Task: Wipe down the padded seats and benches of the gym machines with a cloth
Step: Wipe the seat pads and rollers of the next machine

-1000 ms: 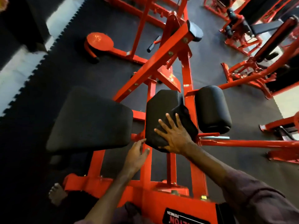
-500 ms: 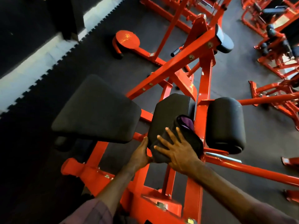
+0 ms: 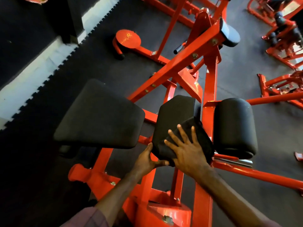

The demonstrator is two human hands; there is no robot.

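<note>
A red gym machine (image 3: 178,68) carries three black pads. The small middle pad (image 3: 175,112) has a dark cloth (image 3: 196,130) spread over its lower right part. My right hand (image 3: 188,149) lies flat on the cloth with fingers straight and spread, pressing it to the pad. My left hand (image 3: 147,159) grips the pad's lower left edge, thumb along the bottom rim. A wide flat seat pad (image 3: 100,115) sits to the left, apart from both hands. A black roller pad (image 3: 234,126) stands to the right.
Red frame bars (image 3: 255,176) run under and around the pads. More red machines (image 3: 282,38) stand at the back right. A round red foot plate (image 3: 127,38) lies on the dark rubber floor. A white strip (image 3: 32,71) edges the mat at left.
My left hand has reached up and taken hold of the middle pad's lower edge. My right hand stays pressed on the cloth, which now covers its purple patch. The view shifted left.
</note>
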